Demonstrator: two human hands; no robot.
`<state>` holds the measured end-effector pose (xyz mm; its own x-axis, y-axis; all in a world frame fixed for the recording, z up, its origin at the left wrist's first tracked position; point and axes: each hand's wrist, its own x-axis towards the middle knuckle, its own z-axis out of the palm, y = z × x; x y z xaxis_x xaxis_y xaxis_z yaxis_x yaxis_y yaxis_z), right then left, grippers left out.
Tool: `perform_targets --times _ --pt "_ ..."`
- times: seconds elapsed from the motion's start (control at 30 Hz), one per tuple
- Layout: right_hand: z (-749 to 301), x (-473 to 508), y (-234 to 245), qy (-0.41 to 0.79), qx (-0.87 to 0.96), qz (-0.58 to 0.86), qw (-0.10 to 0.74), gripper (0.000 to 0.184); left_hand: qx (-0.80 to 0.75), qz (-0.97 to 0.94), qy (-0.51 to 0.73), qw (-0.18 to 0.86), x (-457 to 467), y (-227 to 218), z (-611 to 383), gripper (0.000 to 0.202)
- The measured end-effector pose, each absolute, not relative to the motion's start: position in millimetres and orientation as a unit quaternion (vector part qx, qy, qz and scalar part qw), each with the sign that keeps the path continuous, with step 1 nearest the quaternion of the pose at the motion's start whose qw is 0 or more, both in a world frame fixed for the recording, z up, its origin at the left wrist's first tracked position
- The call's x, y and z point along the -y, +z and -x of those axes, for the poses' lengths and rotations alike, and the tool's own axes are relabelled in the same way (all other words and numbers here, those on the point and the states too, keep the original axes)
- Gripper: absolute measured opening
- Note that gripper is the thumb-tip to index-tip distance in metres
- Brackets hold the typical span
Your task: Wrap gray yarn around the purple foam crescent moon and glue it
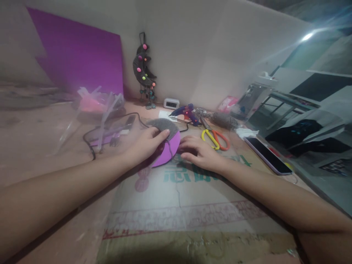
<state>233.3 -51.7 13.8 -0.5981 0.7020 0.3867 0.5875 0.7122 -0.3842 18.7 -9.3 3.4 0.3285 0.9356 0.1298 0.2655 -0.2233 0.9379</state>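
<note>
A purple foam crescent [168,151] lies on a flattened cardboard sheet [176,205], its upper part wrapped in grey yarn [165,124]. My left hand [147,145] rests on the crescent with fingers stretched over the yarn-covered part, pressing it down. My right hand [199,150] lies beside the crescent's right edge, fingers curled low on the cardboard and touching the shape; a strand of grey yarn runs down across the purple face between the hands. Whether the right fingers pinch that strand is unclear.
A blue glue gun [186,112] with a black cord, yellow and orange scissors [215,138], a phone [268,156], a small white clock [171,103], a finished dark crescent ornament [144,69], a purple foam sheet [82,55] against the wall and a clear plastic bag [97,104] surround the work.
</note>
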Motion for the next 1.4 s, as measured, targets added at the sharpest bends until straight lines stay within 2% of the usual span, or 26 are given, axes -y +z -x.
perform_targets --times 0.13,0.17,0.3,0.63,0.9,1.2,1.4 --pt "-230.9 55.3 15.5 0.081 0.922 0.318 0.204 0.045 -0.442 -0.671 0.403 0.439 7.6 1.5 -18.9 0.041" --pt "-229.8 56.3 15.7 0.078 0.926 0.313 0.198 0.045 -0.441 -0.668 0.411 0.437 7.3 0.8 -18.9 0.041" --pt "-227.2 57.4 13.5 0.08 0.926 0.302 0.212 0.015 -0.438 -0.66 0.411 0.451 6.7 -2.3 -18.9 0.041" --pt "-232.2 63.9 11.2 0.039 0.831 0.403 0.382 0.007 -0.441 -0.646 0.391 0.485 7.9 -1.2 -20.0 0.04" --pt "-235.2 66.2 9.6 0.011 0.826 0.347 0.444 0.021 -0.419 -0.647 0.411 0.486 6.1 -3.2 -19.2 0.035" --pt "-234.6 73.0 16.8 -0.006 0.884 0.201 0.422 0.031 -0.41 -0.651 0.419 0.483 4.0 -4.6 -20.1 0.033" --pt "-235.9 73.1 17.6 -0.015 0.896 0.172 0.409 0.031 -0.405 -0.642 0.412 0.504 4.3 -2.0 -20.7 0.036"
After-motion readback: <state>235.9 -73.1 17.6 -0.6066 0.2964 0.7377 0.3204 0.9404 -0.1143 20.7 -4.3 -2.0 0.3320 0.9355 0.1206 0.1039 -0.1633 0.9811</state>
